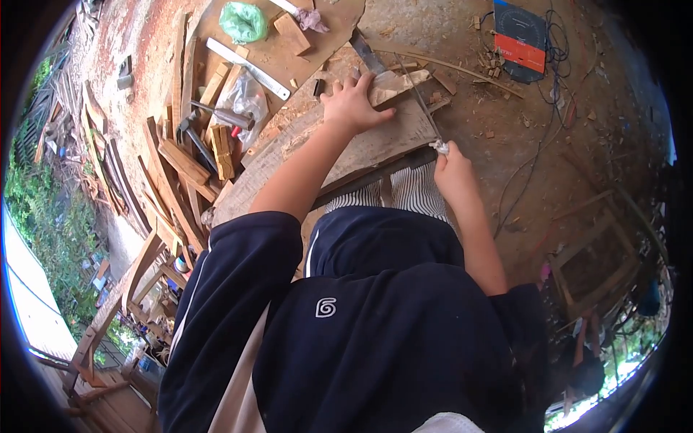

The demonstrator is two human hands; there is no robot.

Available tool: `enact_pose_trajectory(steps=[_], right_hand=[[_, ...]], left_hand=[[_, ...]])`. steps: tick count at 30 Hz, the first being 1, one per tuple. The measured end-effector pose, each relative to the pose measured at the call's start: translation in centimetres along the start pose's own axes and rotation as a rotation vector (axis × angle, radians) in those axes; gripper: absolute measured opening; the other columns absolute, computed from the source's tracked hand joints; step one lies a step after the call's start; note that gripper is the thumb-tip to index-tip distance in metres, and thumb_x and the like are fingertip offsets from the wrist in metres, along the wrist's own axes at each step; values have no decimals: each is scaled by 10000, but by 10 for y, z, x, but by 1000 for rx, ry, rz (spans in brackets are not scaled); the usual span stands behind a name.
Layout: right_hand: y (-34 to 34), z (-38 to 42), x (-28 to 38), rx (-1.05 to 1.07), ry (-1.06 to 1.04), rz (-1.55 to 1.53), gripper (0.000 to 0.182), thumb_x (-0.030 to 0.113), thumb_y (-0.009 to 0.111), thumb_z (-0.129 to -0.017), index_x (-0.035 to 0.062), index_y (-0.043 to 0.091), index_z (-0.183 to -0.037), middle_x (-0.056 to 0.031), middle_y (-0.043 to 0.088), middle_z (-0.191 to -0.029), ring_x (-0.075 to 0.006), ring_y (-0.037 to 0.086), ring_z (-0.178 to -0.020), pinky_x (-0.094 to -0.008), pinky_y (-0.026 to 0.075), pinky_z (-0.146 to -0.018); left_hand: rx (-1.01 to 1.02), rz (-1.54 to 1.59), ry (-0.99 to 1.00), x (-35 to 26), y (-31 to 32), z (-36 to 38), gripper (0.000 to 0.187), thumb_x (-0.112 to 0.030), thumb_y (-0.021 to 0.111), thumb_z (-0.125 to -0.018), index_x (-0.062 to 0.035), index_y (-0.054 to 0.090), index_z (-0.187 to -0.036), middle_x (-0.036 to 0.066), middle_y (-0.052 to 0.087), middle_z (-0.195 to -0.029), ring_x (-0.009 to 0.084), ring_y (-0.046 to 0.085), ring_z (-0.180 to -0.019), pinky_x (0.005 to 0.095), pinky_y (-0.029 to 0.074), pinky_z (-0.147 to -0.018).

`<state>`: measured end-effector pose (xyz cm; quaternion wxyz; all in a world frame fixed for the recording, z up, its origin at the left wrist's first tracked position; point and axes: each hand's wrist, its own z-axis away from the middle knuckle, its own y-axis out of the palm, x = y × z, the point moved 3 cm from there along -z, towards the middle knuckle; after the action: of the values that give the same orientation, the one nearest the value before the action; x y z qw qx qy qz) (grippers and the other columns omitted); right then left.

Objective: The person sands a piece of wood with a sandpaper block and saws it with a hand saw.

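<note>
My left hand (351,103) lies flat, fingers spread, on a pale piece of wood (395,85) that rests on a long curved plank (361,148). It presses down on both. My right hand (452,173) is closed around the cloth-wrapped end of a thin saw blade (419,101). The blade runs away from me across the plank's right end, just beside the pale piece. The plank lies across my knees, over striped trousers (411,191).
Scrap wood pieces (184,162), a hammer (216,114), a white ruler (249,68), a green bag (243,22) and a wood block (292,32) lie to the left. A black and orange case (520,40) with cables sits at the far right. A wooden frame (592,260) stands to my right.
</note>
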<state>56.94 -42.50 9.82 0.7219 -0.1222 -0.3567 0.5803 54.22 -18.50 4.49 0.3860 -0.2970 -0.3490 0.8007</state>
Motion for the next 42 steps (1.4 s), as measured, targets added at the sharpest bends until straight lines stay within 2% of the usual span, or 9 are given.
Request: enact_pose_trajectory(steps=[6,15,27,31,36,38,40,41,42], right_hand=[[13,-42,21,-19,-77,-2,250,213,506,-951,1,540,-1078,-306,666,-947,-493,627,-956,-565,500,-815],[9,1,-14,-62,-82,-1,196,168,500,-950,11,530,-1064,-297,661,-908,-498,626,-915,-560,498,-760],[14,-30,9,-83,-142,-13,191,189,494,-956,26,563,-1027,-303,656,-904,-498,623,-917,-559,494,-762],[1,15,-12,-68,-92,33,203,190,493,-959,27,569,-1053,-297,659,-905,-501,620,-922,-562,493,-762],[0,-35,15,-54,-184,112,224,186,492,-959,8,565,-1074,-314,653,-914,-505,622,-924,-563,496,-761],[10,-49,27,-94,-177,77,228,186,492,-955,7,563,-1076,-318,647,-888,-505,624,-917,-566,499,-762],[8,-22,5,-51,-196,100,217,170,493,-953,9,562,-1082,-315,648,-891,-497,629,-920,-556,506,-763],[3,3,-10,-41,-161,107,212,162,495,-951,7,565,-1079,-314,650,-899,-493,631,-922,-551,509,-765],[0,14,-17,-33,-126,112,207,154,498,-950,4,567,-1075,-313,652,-907,-490,633,-924,-545,511,-767]], left_hand=[[-49,-10,10,2,4,-4,958,-717,693,-667,-265,422,-1466,132,543,-1367,350,480,-1303,623,333,-1051],[-95,120,-28,12,10,-14,930,-778,652,-650,-243,500,-1395,138,553,-1353,345,482,-1300,581,334,-1055],[-24,174,-33,13,2,-19,787,-600,676,-669,-173,566,-1321,152,560,-1329,350,478,-1296,545,338,-1073],[-40,148,-29,13,6,-19,819,-636,678,-673,-183,540,-1341,153,560,-1320,341,493,-1280,546,352,-1055],[-24,82,-30,12,9,-22,814,-649,664,-687,-185,538,-1344,169,557,-1339,351,489,-1297,558,347,-1063],[-75,108,-50,5,-6,-10,797,-627,662,-664,-198,559,-1327,155,591,-1281,347,523,-1258,535,353,-1052],[-41,172,-71,-4,-36,8,720,-538,647,-727,-104,587,-1299,221,573,-1334,392,534,-1257,538,403,-1039],[63,184,-82,6,-14,-11,869,-622,667,-676,-136,498,-1376,228,508,-1382,416,465,-1303,589,342,-1069],[62,190,-88,8,-13,-10,869,-622,667,-676,-136,498,-1376,228,508,-1382,416,465,-1303,589,342,-1069]])
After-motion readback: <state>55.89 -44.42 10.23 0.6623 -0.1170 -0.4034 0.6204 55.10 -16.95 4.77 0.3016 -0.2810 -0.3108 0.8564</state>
